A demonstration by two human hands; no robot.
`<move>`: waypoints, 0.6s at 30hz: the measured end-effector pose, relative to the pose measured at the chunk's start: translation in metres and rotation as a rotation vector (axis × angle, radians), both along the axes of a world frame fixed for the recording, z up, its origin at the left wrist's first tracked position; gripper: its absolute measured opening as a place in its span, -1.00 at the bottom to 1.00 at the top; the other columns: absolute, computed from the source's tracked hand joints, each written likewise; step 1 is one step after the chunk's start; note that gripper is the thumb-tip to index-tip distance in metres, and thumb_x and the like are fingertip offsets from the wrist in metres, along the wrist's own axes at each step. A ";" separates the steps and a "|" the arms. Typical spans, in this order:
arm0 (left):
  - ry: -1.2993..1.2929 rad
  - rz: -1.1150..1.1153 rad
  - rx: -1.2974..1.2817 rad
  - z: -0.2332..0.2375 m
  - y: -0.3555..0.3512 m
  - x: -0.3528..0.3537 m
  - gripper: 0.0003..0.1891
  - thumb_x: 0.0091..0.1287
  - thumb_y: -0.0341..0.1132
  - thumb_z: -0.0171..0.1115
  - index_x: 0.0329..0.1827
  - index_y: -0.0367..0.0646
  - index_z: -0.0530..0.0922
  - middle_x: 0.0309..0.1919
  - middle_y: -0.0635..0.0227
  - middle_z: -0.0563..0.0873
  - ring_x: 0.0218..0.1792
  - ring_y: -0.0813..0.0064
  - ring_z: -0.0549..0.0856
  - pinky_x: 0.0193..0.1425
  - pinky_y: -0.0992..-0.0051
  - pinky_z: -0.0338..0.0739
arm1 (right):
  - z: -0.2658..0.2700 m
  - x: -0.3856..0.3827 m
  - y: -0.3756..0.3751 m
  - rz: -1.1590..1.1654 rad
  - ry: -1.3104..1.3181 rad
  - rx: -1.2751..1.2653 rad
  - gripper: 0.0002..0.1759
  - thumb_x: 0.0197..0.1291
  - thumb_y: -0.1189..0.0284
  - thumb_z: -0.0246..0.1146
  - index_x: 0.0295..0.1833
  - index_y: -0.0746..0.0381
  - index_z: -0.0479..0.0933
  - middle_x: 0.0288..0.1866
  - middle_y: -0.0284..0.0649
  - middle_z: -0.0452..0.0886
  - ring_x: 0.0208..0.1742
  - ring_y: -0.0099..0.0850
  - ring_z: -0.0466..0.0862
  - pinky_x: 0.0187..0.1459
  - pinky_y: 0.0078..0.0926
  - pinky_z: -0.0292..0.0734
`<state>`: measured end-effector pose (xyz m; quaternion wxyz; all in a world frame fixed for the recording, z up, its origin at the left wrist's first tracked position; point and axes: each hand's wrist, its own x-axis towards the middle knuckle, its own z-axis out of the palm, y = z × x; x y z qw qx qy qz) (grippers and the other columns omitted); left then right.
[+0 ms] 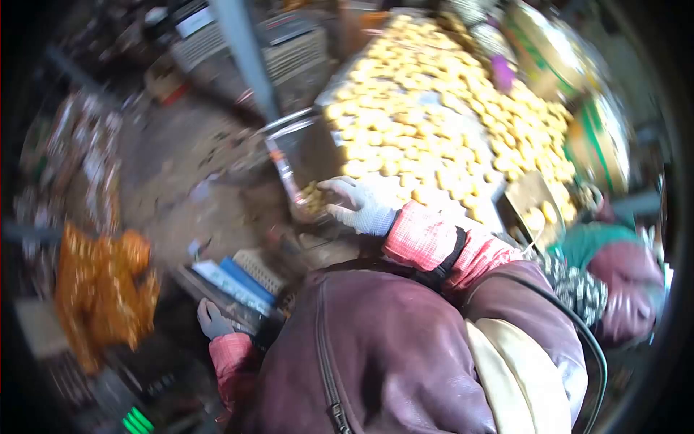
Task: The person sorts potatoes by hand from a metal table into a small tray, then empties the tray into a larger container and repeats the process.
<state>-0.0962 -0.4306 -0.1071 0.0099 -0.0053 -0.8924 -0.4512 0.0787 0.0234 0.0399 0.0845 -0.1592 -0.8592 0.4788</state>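
Observation:
My right hand (361, 205), in a white glove with a blue cuff, is stretched out at the side of a clear-walled bin (285, 170). Its fingers are apart and nothing shows in them. Small yellowish pieces (313, 200) lie in the bin's near end, close to my fingertips. Beyond it spreads a table heaped with pale yellow potato-like pieces (412, 108). Lower left, my left hand (213, 318), also gloved, has its fingers extended beside a dark box (238, 307) with flat blue and white items (249, 278) on it. Blur hides whether it touches the box.
An orange plastic bag (105, 289) is at the left. A metal post (246, 58) rises behind the bin. Large sacks with green bands (596, 137) stand at the right, near a small open carton (535, 206). Another person (622, 275) is at the far right.

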 end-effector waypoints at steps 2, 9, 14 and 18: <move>0.028 -0.202 0.050 0.015 0.073 -0.019 -0.68 0.46 -0.34 0.15 0.17 -0.34 0.59 0.10 0.06 0.65 0.12 0.25 0.62 0.27 0.33 0.48 | -0.020 0.050 0.026 -0.183 0.122 0.262 -0.51 0.22 0.29 0.30 0.26 0.18 0.50 0.06 -0.03 0.55 -0.05 -0.14 0.64 0.01 -0.22 0.58; 0.469 -1.045 0.129 0.077 0.310 0.027 -0.75 0.37 -0.43 0.20 0.08 -0.25 0.62 -0.08 0.17 0.69 0.02 0.14 0.64 0.21 0.23 0.50 | -0.040 0.227 0.082 -0.779 -0.326 0.754 -0.39 0.04 0.17 0.32 0.25 0.09 0.48 0.00 -0.02 0.53 0.00 -0.02 0.57 -0.06 0.01 0.50; 0.643 -1.557 0.153 0.101 0.405 0.096 -0.64 0.19 -0.33 0.34 0.06 -0.20 0.62 0.00 0.11 0.64 0.15 -0.03 0.56 0.29 0.08 0.43 | -0.035 0.264 0.101 -0.725 -0.757 0.596 -0.30 0.14 0.08 0.20 0.38 0.12 0.32 0.03 -0.02 0.54 0.03 0.00 0.59 -0.03 0.03 0.50; 0.682 -1.793 -0.029 0.099 0.431 0.127 -0.50 0.22 -0.16 0.35 0.23 -0.09 0.56 0.23 0.05 0.51 0.29 -0.09 0.43 0.40 -0.04 0.27 | -0.035 0.232 0.121 -0.693 -0.671 0.516 -0.39 0.26 0.15 0.12 0.38 0.14 0.26 0.00 -0.01 0.57 -0.01 -0.02 0.62 -0.02 0.07 0.50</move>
